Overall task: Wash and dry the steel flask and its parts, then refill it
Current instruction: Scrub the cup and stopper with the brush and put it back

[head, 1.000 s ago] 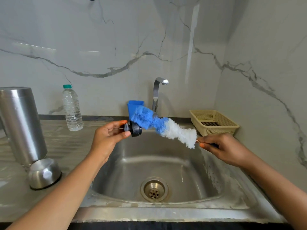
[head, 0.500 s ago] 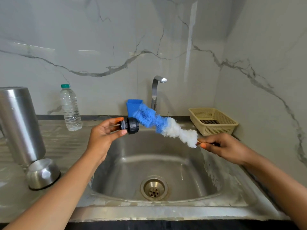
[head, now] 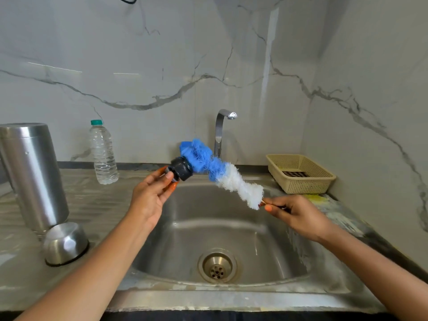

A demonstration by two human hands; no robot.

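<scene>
Left hand (head: 148, 198) fingers (head: 168, 176) pinching stopper (head: 181, 169), right hand (head: 298, 216) gripping brush (head: 231, 179), forearms extended

1. The brush (head: 217, 172), centre of the frame, has blue bristles on its upper-left half and white ones on its lower-right half.
2. The stopper (head: 181, 169) at its blue end is black.
3. The flask (head: 32, 172) at the left edge and the cup (head: 64, 243) below it are plain silver steel.
4. The bottle (head: 103, 154) is clear and ribbed, with a green cap.
5. The basket (head: 301, 179) at the right is beige with a fine lattice.
6. The wall (head: 162, 66) is white marble with grey veins.
7. The right hand (head: 301, 218) has orange nails.
</scene>
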